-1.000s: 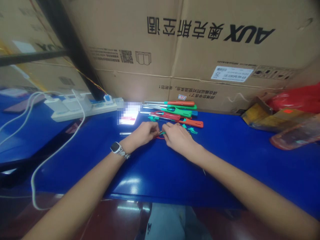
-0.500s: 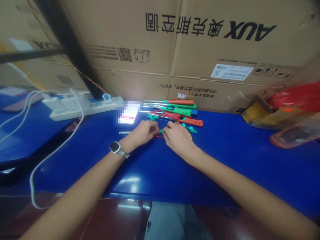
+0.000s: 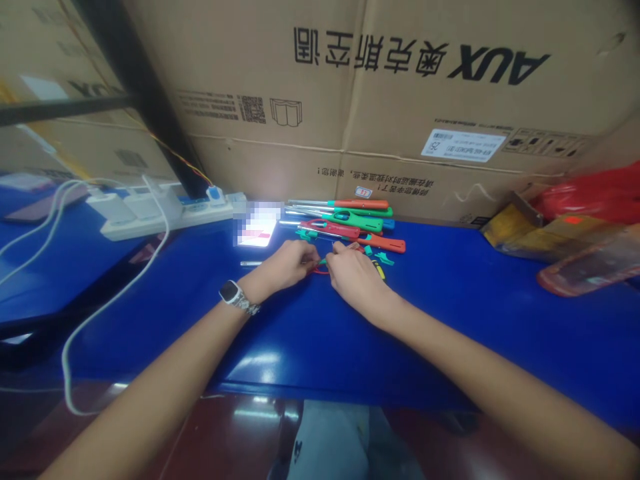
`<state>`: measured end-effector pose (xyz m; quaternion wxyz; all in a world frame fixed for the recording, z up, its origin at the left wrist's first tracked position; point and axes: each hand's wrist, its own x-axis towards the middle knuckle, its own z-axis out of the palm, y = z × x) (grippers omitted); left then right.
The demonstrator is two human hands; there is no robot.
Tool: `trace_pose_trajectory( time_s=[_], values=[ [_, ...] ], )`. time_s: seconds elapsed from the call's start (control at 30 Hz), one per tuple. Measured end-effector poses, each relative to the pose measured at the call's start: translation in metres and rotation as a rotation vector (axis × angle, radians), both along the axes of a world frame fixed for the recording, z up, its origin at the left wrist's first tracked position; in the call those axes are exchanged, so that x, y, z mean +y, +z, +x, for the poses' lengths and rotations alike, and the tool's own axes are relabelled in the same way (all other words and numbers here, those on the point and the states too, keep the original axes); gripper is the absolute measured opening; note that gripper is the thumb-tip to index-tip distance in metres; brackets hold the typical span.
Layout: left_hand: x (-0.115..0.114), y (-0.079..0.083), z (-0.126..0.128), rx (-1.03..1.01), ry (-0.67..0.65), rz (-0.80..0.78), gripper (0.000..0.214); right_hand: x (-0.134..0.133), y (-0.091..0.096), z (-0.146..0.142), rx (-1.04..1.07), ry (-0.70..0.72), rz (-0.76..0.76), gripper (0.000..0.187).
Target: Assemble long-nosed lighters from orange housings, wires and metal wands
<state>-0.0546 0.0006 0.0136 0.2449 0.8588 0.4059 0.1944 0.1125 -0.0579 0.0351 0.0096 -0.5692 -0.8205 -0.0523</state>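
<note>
My left hand (image 3: 295, 262) is closed around a long-nosed lighter, whose metal tube (image 3: 250, 264) sticks out to the left. Its red body (image 3: 321, 272) shows in the gap between my hands, with a small green part (image 3: 323, 262) at it. My right hand (image 3: 353, 270) is closed at the right end, fingertips pinched; they hide what they grip. Just beyond lie several more lighters, among them a red one (image 3: 345, 231), a green one (image 3: 367, 221) and an orange one (image 3: 390, 244). Loose green plastic pieces (image 3: 385, 259) and a yellow-and-black item (image 3: 380, 270) lie by my right hand.
A lit phone (image 3: 254, 230) lies left of the lighters. Behind it runs a white power strip (image 3: 195, 215) with plugs and a trailing white cable (image 3: 117, 303). A large carton (image 3: 390, 120) walls off the back of the blue table (image 3: 310, 347). Red and yellow packaging (image 3: 525, 233) sits at right.
My right hand has shifted slightly to the right, widening the gap between my hands a little. More of the yellow-and-black item shows. The other lighters have not moved.
</note>
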Motion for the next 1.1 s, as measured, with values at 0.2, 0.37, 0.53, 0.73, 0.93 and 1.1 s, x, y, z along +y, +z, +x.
trace_pose_trajectory(
  time_s=[0.2, 0.37, 0.53, 0.73, 0.93, 1.1],
  values=[
    [-0.001, 0.001, 0.0, 0.008, -0.009, -0.002, 0.013, 0.005, 0.005, 0.0, -0.03, 0.015, -0.005, 0.025],
    [0.0, -0.001, -0.001, 0.033, -0.027, 0.055, 0.013, 0.011, 0.007, 0.006, -0.026, 0.079, -0.007, 0.023],
    [0.001, -0.002, 0.0, 0.027, -0.033, 0.059, 0.014, 0.008, 0.014, -0.001, -0.046, 0.058, -0.039, 0.024],
    [-0.001, 0.0, 0.0, 0.023, -0.03, 0.037, 0.017, 0.004, 0.018, -0.005, -0.023, 0.01, -0.062, 0.027],
    [-0.003, 0.002, 0.001, 0.007, -0.031, 0.036, 0.017, 0.006, 0.018, -0.004, -0.097, 0.056, -0.067, 0.027],
    [-0.002, 0.002, 0.0, 0.017, -0.041, 0.06, 0.019, 0.012, 0.015, 0.0, -0.21, 0.166, -0.045, 0.035]
  ],
)
